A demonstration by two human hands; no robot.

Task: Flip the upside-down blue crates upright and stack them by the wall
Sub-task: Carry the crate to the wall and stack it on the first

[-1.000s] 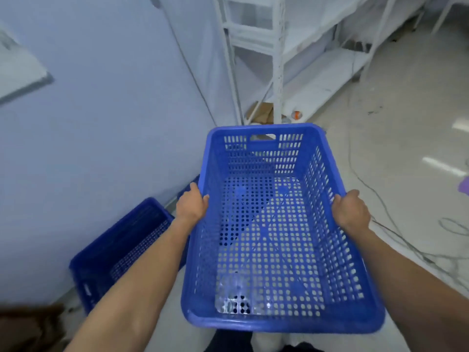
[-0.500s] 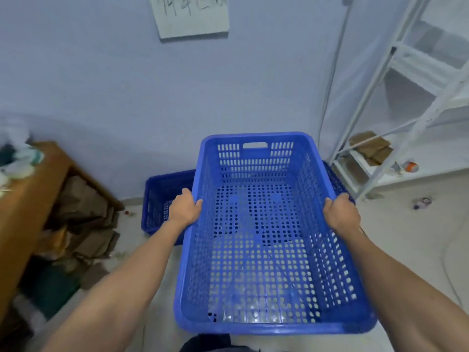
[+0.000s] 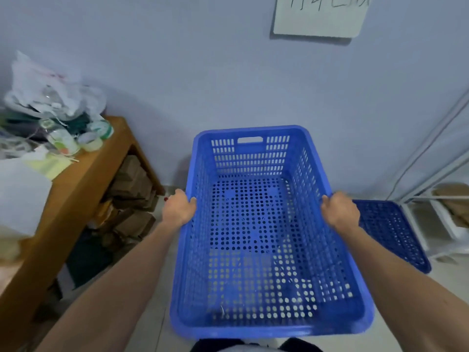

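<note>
Firmly, the left grip (image 3: 177, 210) curls over the left long rim of the blue crate (image 3: 250, 158), thumb over the edge. The right grip (image 3: 338, 212) clasps the opposite rim level with it. The crate hangs in the air before the person, open side up. Its far end, with the handle slot, faces the wall (image 3: 177, 72), and a gap shows between them. On the left, only a narrow strip separates the crate from the wooden tabletop (image 3: 83, 174), with cardboard (image 3: 132, 184) packed beneath it. On the right, a second blue crate (image 3: 390, 229) lies on the floor (image 3: 446, 288) just beside a white shelf rack (image 3: 431, 161). The right forearm partly hides it, and I cannot tell which way up it lies. Bags (image 3: 50, 97) and bottles on the tabletop blur together. A paper sign (image 3: 317, 16) on the wall is cut off at the top.
</note>
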